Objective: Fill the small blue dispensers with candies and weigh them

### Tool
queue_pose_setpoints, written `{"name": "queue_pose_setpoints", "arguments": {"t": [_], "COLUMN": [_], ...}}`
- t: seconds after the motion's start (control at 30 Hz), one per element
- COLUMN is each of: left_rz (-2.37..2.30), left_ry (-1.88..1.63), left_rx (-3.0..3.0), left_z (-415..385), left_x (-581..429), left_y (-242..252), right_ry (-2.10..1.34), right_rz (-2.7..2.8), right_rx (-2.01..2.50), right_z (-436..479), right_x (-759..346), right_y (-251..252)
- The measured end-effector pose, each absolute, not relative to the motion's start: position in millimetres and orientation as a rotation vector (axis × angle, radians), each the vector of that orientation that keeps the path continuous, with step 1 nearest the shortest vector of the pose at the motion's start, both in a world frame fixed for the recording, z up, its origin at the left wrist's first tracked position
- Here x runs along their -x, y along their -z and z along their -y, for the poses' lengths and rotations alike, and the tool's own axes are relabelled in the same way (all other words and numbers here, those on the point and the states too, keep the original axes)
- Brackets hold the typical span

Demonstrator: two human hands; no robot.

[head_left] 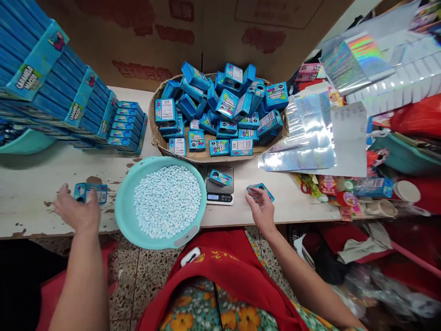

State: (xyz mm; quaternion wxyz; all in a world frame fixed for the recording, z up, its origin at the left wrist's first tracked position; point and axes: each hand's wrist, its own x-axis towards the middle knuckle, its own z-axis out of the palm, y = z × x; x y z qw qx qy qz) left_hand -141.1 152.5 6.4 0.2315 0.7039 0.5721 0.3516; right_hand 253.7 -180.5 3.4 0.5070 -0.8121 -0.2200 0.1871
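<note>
At the left of the bench, my left hand (81,209) is around a small blue candy box (99,193), its thumb resting on the printed side and its fingers at the left end. My right hand (262,209) grips another blue candy box (267,189) by its near left part, low over the bench right of the scale. Between the hands, a third candy box (220,178) lies on a small digital scale (219,198) with a lit display. Left of the scale, a turquoise basin (123,202) holds many pale blue candies (168,202).
A cut-down cardboard tray (206,158) heaped with blue boxes stands behind the scale. Stacked packs of blue boxes (74,92) rise at the back left. Holographic sheets (303,133) and mixed packages (365,188) cover the right side. The bench's front edge (234,225) runs before me.
</note>
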Motion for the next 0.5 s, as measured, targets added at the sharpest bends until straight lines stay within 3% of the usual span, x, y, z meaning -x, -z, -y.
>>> {"name": "queue_pose_setpoints", "arguments": {"t": [0.1, 0.33, 0.5], "left_rz": [-1.686, -1.324, -0.917], "left_ry": [-1.110, -0.942, -0.799], "left_rx": [-2.135, -2.240, -2.339], "left_z": [-127, -76, -46], "left_x": [102, -3, -70], "left_y": [-15, -28, -42], "right_ry": [-0.454, -0.465, -0.280], "right_rz": [0.538, 0.494, 0.437], "right_rx": [1.958, 1.987, 2.074], "right_z": [185, 200, 222], "right_x": [-250, -250, -257], "right_y": [-3, -2, -4]}}
